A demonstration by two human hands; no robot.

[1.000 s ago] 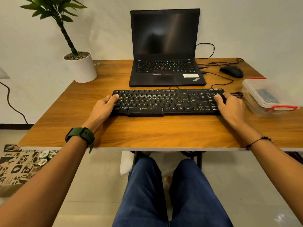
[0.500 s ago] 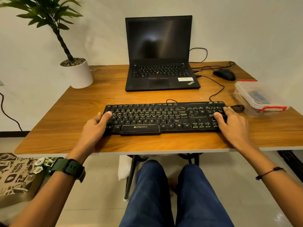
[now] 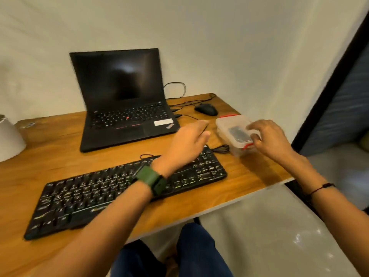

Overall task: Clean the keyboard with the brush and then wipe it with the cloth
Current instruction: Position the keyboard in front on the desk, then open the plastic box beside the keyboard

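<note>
black keyboard (image 3: 111, 188) flat on the wooden surface (image 3: 245, 172), long axis running from the near left corner up toward the far right, right end pointing at the plastic box (image 3: 235, 126). thin cable (image 3: 219, 149) coiled just off that right end.

left hand (image 3: 187, 142) hovering over the keyboard's right end, fingers stretched out fairly straight toward the box, holding nothing; blurred, so finer detail lost. green watch (image 3: 152, 179) on that wrist, above the keys.

right hand (image 3: 267, 136) at the box, fingers curled over its lid and near edge beside the red clip (image 3: 248, 145); grip looks closed on the box, though blur hides just how firmly. thin dark band (image 3: 321, 187) around that wrist.

box clear with red clips, lid on, something dark inside, too blurred to identify. sits just beyond the left grip and under the right one, near the surface's right edge.

beyond both grips: open black laptop (image 3: 123, 100), screen dark, and a black mouse (image 3: 206, 109) to its right with cables trailing behind. far to the left of the left grip, part of a white pot (image 3: 9, 140) at the frame edge. below the surface, legs in blue trousers (image 3: 201, 254).
</note>
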